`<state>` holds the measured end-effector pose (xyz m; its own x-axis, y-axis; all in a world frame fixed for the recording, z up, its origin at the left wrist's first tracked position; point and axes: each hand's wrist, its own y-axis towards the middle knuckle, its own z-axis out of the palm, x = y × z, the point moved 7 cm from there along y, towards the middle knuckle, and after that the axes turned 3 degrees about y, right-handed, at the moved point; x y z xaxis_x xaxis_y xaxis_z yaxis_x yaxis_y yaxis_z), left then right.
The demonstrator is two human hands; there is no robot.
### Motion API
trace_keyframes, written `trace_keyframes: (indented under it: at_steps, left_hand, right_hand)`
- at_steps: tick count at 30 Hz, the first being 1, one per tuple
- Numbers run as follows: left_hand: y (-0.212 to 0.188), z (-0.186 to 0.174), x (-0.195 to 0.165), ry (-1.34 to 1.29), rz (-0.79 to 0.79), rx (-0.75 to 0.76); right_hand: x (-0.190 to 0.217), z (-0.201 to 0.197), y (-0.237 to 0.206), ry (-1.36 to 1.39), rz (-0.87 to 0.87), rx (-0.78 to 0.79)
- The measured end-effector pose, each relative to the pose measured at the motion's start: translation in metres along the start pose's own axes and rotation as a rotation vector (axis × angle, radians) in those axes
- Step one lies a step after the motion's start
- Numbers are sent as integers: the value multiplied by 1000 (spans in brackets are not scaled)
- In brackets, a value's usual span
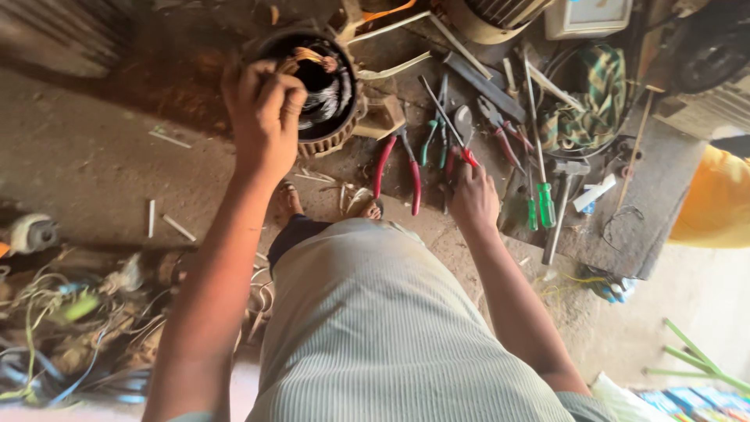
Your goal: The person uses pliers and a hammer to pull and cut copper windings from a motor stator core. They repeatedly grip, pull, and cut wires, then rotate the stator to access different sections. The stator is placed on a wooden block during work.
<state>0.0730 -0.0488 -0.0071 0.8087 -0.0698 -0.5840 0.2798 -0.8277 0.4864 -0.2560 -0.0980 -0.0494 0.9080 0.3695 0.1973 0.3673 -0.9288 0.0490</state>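
Note:
My left hand (264,113) rests on the rim of a round motor stator (328,90) with copper windings, fingers curled over its edge. My right hand (471,195) is closed around the red handle of a long thin screwdriver (445,117), whose shaft points up and to the left. Red-handled pliers (397,166) lie on the ground between my hands. My feet show below the stator, by my striped garment.
Several hand tools lie to the right: green-handled pliers (433,141), green screwdrivers (544,199), a hammer (564,195). A checked cloth (598,101) sits at upper right. Tangled wires (70,328) pile at lower left. An orange object (715,203) stands at the right edge.

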Motion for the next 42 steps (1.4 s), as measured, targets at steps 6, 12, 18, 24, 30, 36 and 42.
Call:
trace_keyframes:
  at_steps: [6,12,18,24,30,36,42]
  left_hand:
    - [2,-15,-8,-88,-17,47]
    - [20,-22,-12,14,41,110]
    - [27,-17,-5,-46,93,223]
    - [21,-27,14,-87,119,266]
    - [23,-25,22,-120,169,266]
    - [19,-26,24,-25,254,84]
    - [16,-27,29,-24,217,58]
  right_hand:
    - [6,12,-1,-57,186,272]
    - [-13,-17,22,153,124,31]
    - [-37,-49,35,211,303,65]
    - [25,-126,-32,399,271,70]
    - [113,-151,-28,-1,-306,-116]
    - [166,-179,21,-98,-566,-21]
    - [193,-182,96,-774,-353,625]
